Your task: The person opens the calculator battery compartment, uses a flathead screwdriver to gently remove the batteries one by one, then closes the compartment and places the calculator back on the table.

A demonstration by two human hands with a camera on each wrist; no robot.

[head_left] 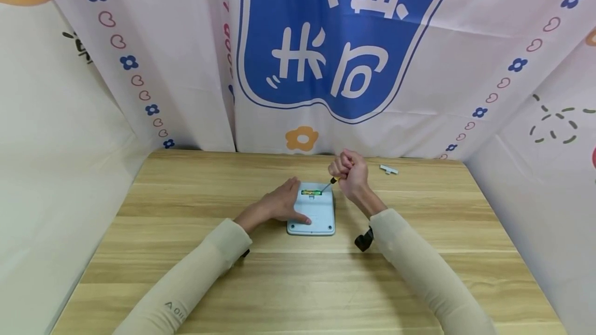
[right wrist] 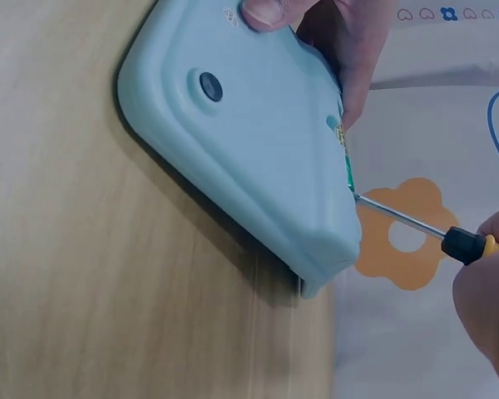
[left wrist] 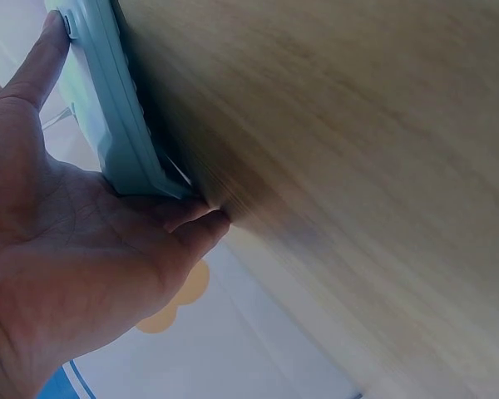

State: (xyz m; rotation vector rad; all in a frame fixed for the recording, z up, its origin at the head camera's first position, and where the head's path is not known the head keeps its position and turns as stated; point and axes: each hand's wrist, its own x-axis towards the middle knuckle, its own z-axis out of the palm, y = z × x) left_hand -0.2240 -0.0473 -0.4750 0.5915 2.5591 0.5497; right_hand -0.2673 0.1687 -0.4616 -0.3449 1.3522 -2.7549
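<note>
A light blue calculator-like device [head_left: 318,218] lies on the table with its back up. Green-and-gold batteries [head_left: 307,192] show in the open compartment near its far end; how many is unclear. My left hand [head_left: 282,203] grips the device's left side, the thumb pressing on its back and the fingers along the edge. In my right hand [head_left: 353,173] is a screwdriver [right wrist: 464,246] with a yellow-and-black handle, held in curled fingers. Its thin metal shaft slants down, and the tip touches the compartment's right end, at the battery's end.
A small light blue battery cover [head_left: 388,169] lies at the back right of the wooden table [head_left: 307,288]. Printed cloth [head_left: 261,123] hangs behind the table's far edge and along both sides. A black strap piece [head_left: 364,240] hangs by the right sleeve.
</note>
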